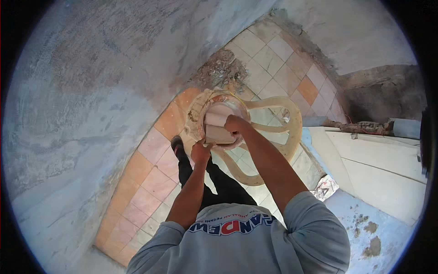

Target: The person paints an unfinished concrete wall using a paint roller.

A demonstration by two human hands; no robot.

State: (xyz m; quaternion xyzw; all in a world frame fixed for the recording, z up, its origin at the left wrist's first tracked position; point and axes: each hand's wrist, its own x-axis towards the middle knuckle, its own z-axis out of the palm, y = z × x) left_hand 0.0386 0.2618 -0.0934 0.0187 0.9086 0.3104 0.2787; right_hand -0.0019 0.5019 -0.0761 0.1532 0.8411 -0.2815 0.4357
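A round bucket (pixel 246 137) with a stained rim stands on a cream plastic chair (pixel 295 118). Over the bucket, my right hand (pixel 237 125) is closed on the right end of a pale, smooth bar-like piece (pixel 215 119), whose exact kind I cannot tell. My left hand (pixel 201 151) grips the lower left edge of a flat, squarish plate (pixel 220 134) lying across the bucket's mouth. Pale material (pixel 221 108) shows inside the bucket beyond the bar-like piece.
Rubble (pixel 224 70) lies on the tiled floor (pixel 270 58) by the plastered wall (pixel 102 68). White panels (pixel 379 161) and a crumpled printed bag (pixel 325 188) are at the right. My shoe (pixel 177 144) is on the floor left of the chair.
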